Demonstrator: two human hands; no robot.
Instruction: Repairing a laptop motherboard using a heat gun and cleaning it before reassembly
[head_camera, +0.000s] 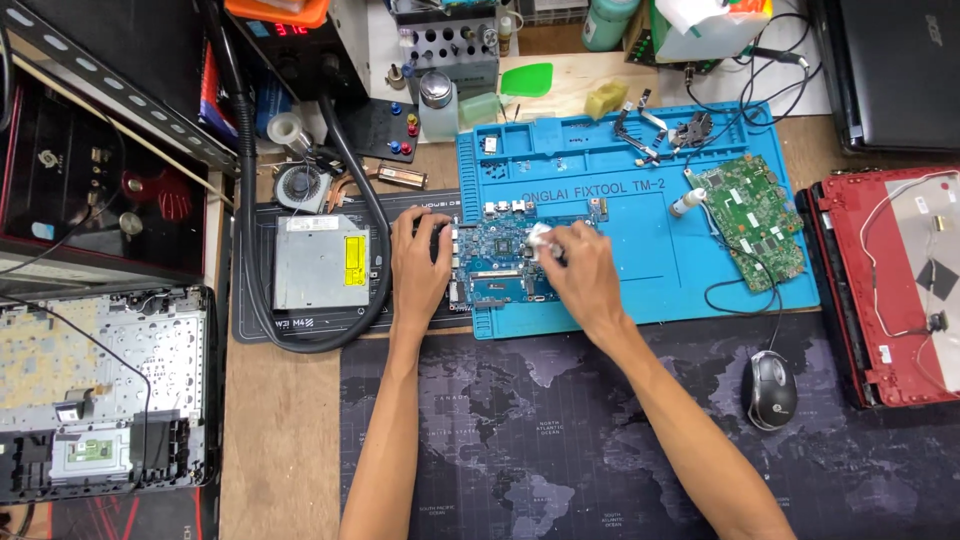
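Observation:
A blue circuit board (500, 262) lies on the left part of a blue work mat (640, 190). My left hand (420, 265) rests flat on the board's left edge, fingers spread over it. My right hand (580, 270) presses a small white wad of tissue (540, 240) onto the middle of the board, with the fingers closed round it.
A green circuit board (752, 220) and a small white bottle (688, 203) lie on the mat's right. A silver optical drive (320, 262) and a black hose (300, 340) are left of my hands. A mouse (769, 390) sits on the dark desk pad. A red laptop lid (890, 280) is at far right.

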